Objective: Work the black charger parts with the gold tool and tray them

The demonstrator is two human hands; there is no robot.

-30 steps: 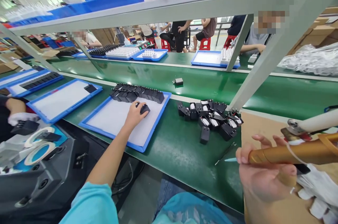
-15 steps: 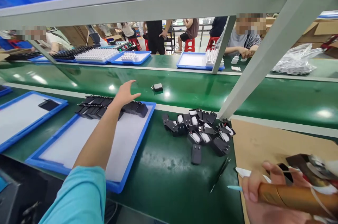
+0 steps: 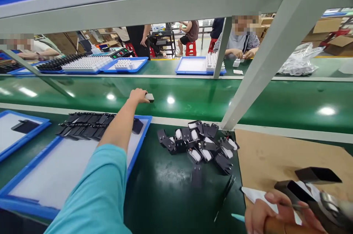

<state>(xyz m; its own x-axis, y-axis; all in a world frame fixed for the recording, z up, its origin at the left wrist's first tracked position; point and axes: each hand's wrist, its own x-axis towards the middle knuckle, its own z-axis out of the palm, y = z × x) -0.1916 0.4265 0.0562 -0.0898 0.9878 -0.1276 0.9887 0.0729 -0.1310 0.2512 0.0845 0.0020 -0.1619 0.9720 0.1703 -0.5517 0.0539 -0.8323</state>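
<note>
My left hand (image 3: 138, 95) reaches far out over the green conveyor belt. Its fingers are closed on a small power adapter (image 3: 149, 97) with a light grey face. At the lower right, my right hand (image 3: 271, 208) grips an orange-brown cylindrical handle (image 3: 284, 226), partly cut off by the frame edge. A pale teal tip (image 3: 237, 217) shows beside that hand. Close by are an open black casing (image 3: 296, 191) and a blurred metal-ended object (image 3: 332, 204). Under my left arm, a blue-rimmed tray (image 3: 138, 160) bears rows of black adapters (image 3: 88, 121).
A heap of black casings with white insides (image 3: 198, 140) lies mid-table, with tweezers (image 3: 224, 197) in front. Brown cardboard (image 3: 264, 153) covers the right side, bearing another black casing (image 3: 317, 175). A slanted post (image 3: 259, 50) and overhead shelf (image 3: 154, 9) frame the belt. Co-workers sit opposite.
My left hand has moved forward onto the belt and closed on the adapter that lay there. The view has shifted, and my right hand with the orange-brown handle appears lower.
</note>
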